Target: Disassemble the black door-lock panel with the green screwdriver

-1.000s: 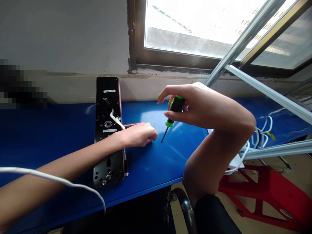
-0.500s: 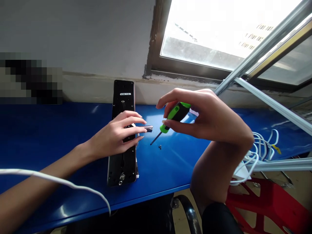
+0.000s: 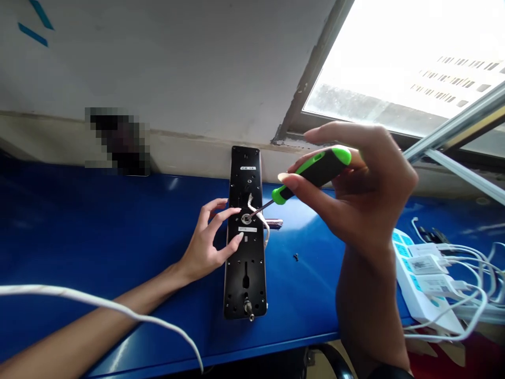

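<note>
A long black metal lock plate [image 3: 245,273] lies lengthwise on the blue table, with a white wire [image 3: 257,216] looped across its middle. My left hand [image 3: 211,239] rests its fingertips on the plate, holding nothing, beside a round metal fitting [image 3: 246,218]. My right hand [image 3: 361,192] grips a green-and-black screwdriver [image 3: 317,171], whose thin shaft reaches down to that fitting. A short metal bar [image 3: 275,222] pokes out from under the plate's right edge. A tiny dark screw [image 3: 295,257] lies on the table to the right.
The blue table [image 3: 98,231] runs along a wall under a bright window [image 3: 402,63]. A white power strip [image 3: 418,279] with plugged-in chargers and tangled white cables sits at the right. A white cable [image 3: 98,302] crosses my left forearm. Aluminium rails [image 3: 457,131] cross the upper right.
The view has swung right and closer. My left hand has moved from the metal bar onto the plate, and the bar now sits under the plate's edge. The screwdriver tip has moved onto the fitting.
</note>
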Tool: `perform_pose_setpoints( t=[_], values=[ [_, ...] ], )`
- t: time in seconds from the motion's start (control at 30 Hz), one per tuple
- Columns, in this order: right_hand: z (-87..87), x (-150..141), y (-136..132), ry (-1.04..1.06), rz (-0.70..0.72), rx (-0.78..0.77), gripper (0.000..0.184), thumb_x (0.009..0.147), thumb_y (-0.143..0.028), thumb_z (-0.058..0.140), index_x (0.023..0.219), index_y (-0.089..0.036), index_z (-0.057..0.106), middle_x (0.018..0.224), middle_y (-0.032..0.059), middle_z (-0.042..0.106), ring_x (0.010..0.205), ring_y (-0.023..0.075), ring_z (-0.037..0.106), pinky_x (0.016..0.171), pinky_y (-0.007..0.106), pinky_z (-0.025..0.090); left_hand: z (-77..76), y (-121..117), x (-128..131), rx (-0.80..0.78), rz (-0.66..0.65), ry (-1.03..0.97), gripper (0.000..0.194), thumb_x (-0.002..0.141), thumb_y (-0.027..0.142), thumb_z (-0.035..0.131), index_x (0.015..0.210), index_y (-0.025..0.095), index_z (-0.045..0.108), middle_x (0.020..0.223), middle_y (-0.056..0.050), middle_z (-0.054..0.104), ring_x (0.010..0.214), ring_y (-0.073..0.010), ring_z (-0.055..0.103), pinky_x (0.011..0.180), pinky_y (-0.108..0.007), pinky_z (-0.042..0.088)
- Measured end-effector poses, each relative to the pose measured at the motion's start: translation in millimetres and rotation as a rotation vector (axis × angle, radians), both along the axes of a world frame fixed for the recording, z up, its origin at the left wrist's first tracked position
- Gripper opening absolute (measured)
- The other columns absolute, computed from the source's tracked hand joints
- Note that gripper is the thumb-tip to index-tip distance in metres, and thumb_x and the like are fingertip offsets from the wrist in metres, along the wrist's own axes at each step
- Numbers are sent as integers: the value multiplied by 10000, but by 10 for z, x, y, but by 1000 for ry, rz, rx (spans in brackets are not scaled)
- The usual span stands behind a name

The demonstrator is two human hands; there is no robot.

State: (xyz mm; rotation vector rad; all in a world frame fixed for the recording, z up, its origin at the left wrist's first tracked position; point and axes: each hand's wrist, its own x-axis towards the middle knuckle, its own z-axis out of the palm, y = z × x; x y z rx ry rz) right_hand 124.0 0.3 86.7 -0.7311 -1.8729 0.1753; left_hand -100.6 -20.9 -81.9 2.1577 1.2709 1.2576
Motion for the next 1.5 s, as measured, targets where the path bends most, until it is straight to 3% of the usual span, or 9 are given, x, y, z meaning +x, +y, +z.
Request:
perform_pose_setpoints(
  t=[0.17, 0.33, 0.6, 0.7, 0.83, 1.0, 1.17, 1.33, 1.5],
  values=[
    [-124, -155, 68, -53, -5, -37, 277, 873, -260, 821, 1125, -283, 707, 957, -5, 749, 813, 189, 749, 677, 365, 649, -26, -9, -9, -153, -9, -69, 476, 943, 348, 709, 1393, 342, 553, 1544, -75, 368, 1297, -273, 572, 1123, -505, 536],
    [-166, -198, 78, -85, -29, -24, 278, 873, -259, 822, 1127, -265, 706, 986, 0, 756, 790, 170, 734, 686, 357, 636, -19, 6, -35, -179, -46, -73, 384, 972, 340, 680, 1347, 353, 594, 1552, -55, 367, 1244, -244, 616, 1151, -503, 519],
    [-254, -303, 64, -32, -261, 160, 209, 858, -314, 840, 946, -267, 657, 822, -18, 708, 653, 136, 667, 524, 305, 555, -14, 15, -28, -175, -45, -75, 367, 964, 333, 688, 1323, 319, 615, 1534, -79, 390, 1265, -278, 609, 1088, -521, 568],
    [-221, -300, -3, -129, -169, 99, 206, 898, -275, 791, 1051, -299, 656, 910, 8, 741, 752, 190, 720, 679, 364, 653, -38, 23, -36, -154, -40, -61, 372, 961, 336, 695, 1325, 318, 620, 1532, -86, 393, 1364, -324, 542, 1102, -535, 557],
    [-183, -337, -75, -240, 85, 25, 443, 930, -128, 670, 1295, -366, 593, 1185, 0, 755, 971, 218, 760, 847, 385, 688, -59, 25, -41, -153, -49, -66, 397, 967, 350, 690, 1354, 322, 604, 1565, -87, 376, 1438, -341, 490, 1164, -550, 505],
    [-262, -414, -15, -171, -1, 113, 426, 914, -124, 722, 1278, -306, 594, 1091, 18, 774, 779, 175, 729, 708, 355, 677, -32, 37, -47, -214, -82, -69, 453, 973, 390, 683, 1409, 335, 574, 1682, -70, 319, 1522, -345, 415, 1242, -557, 406],
    [-292, -394, 36, -159, 159, 57, 441, 925, -77, 694, 1307, -257, 568, 1201, 35, 759, 956, 161, 763, 842, 323, 684, -35, 102, -46, -293, -194, -230, 487, 945, 379, 722, 1407, 331, 577, 1574, -66, 503, 1408, -295, 556, 1129, -461, 539],
    [-271, -368, 12, -175, 257, 2, 515, 951, -69, 625, 1401, -294, 515, 1231, 26, 737, 959, 154, 765, 786, 302, 683, -67, 127, -43, -322, -214, -292, 463, 930, 371, 743, 1370, 337, 603, 1542, -62, 519, 1399, -287, 555, 1120, -458, 546],
    [-306, -359, 18, -157, 101, 87, 480, 879, -202, 794, 1293, -320, 582, 1000, 2, 751, 707, 162, 714, 576, 322, 642, -91, 115, -57, -340, -191, -277, 537, 920, 400, 756, 1424, 360, 576, 1577, -65, 488, 1433, -307, 519, 1126, -487, 542]
  ],
)
